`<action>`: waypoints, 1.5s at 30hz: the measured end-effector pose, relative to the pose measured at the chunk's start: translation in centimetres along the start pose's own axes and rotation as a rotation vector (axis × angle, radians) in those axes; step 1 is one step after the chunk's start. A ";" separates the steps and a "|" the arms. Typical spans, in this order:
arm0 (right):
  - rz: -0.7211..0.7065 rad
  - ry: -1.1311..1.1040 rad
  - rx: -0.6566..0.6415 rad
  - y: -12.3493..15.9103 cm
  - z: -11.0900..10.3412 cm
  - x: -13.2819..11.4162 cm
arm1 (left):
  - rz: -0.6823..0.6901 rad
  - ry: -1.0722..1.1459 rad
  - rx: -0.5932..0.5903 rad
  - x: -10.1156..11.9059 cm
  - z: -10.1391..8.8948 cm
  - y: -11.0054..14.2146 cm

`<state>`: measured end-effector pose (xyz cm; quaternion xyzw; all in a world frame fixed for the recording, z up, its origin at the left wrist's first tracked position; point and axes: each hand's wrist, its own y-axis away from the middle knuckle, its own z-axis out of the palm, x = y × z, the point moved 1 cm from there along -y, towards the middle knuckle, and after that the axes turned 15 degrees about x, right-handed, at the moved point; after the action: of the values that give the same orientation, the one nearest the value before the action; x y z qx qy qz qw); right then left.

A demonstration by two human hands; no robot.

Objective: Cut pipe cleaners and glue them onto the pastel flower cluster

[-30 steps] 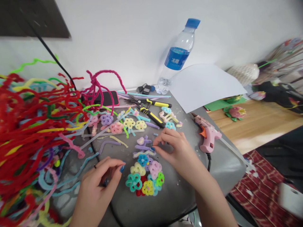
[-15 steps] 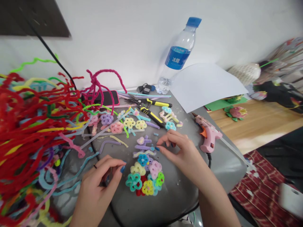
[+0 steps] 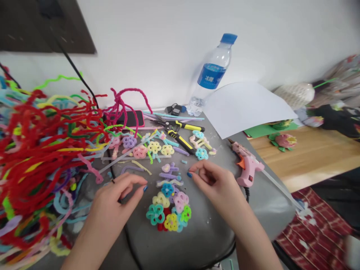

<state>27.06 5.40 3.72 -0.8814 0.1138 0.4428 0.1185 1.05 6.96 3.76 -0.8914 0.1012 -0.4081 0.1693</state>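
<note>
My left hand rests on the grey padded surface, thumb and forefinger tips pinched together with nothing visible between them. It lies just left of a cluster of pipe-cleaner flowers in teal, yellow, pink, green and red. My right hand hovers just right of a small purple and white pipe-cleaner piece. Its forefinger points left, the other fingers are loosely bent, and it holds nothing.
A big tangle of red, yellow and blue pipe cleaners fills the left. Behind my hands lie loose flowers, yellow-handled pliers and a phone. A pink glue gun, white paper and water bottle stand right.
My right hand has drawn back to the right, off the purple piece, and its fingers have loosened. My left hand has shifted slightly up. The view has tilted a little.
</note>
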 end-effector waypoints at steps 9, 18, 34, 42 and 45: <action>-0.014 0.056 -0.050 0.3 0.9 -0.7 | -0.017 -0.112 -0.110 1.7 2.3 -1.5; -0.012 0.034 -0.071 0.2 1.1 -0.7 | -0.096 -0.153 -0.238 2.0 3.1 -2.3; -0.037 0.080 -0.089 0.1 1.1 -0.4 | -0.195 -0.127 -0.276 1.9 4.0 -2.4; -0.058 0.075 -0.098 0.1 1.1 -0.5 | -0.218 -0.103 -0.280 1.8 4.2 -2.4; -0.066 0.066 -0.111 0.0 1.3 -0.6 | -0.217 -0.087 -0.257 1.6 4.3 -2.2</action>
<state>25.77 5.85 3.45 -0.9040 0.0639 0.4149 0.0803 5.47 9.45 3.14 -0.9283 0.0481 -0.3686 0.0130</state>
